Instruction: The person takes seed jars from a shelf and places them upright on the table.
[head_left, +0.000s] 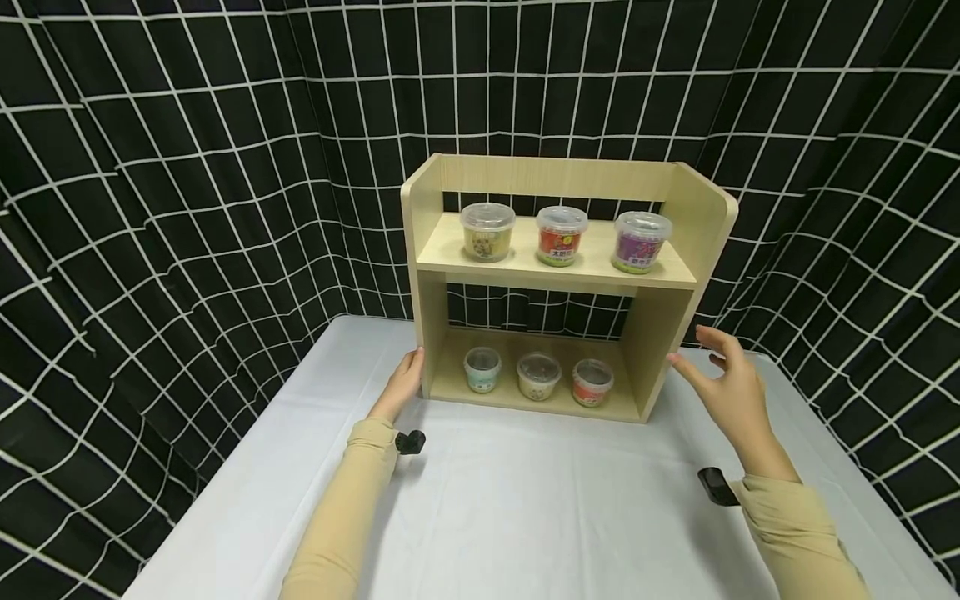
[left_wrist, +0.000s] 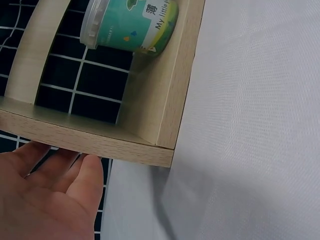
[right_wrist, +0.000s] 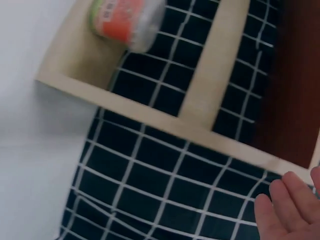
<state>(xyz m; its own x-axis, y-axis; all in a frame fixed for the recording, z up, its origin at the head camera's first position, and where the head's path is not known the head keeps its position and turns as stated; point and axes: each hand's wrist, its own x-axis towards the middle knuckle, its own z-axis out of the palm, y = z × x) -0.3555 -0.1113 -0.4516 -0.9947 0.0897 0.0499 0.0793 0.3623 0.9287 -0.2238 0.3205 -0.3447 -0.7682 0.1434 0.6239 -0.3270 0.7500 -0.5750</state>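
A two-tier wooden shelf [head_left: 555,279] stands upright on the table. My left hand [head_left: 402,387] is at its left side panel; in the left wrist view the fingertips [left_wrist: 90,167] meet the panel's outer face, some hidden behind it. Beside the right panel is my right hand [head_left: 723,392], thumb and fingers spread and nothing in them; whether it touches the wood I cannot tell. On the upper board stand a yellow lidded cup [head_left: 487,233], a red one [head_left: 561,237] and a purple one [head_left: 641,243]. Below are a teal cup [head_left: 482,371], a whitish cup [head_left: 538,377] and a red-and-white cup [head_left: 592,383].
A white cloth [head_left: 525,500] covers the table in front of the shelf. Black curtains with a white grid [head_left: 225,167] hang behind and on both sides. Each wrist carries a small black camera [head_left: 409,442].
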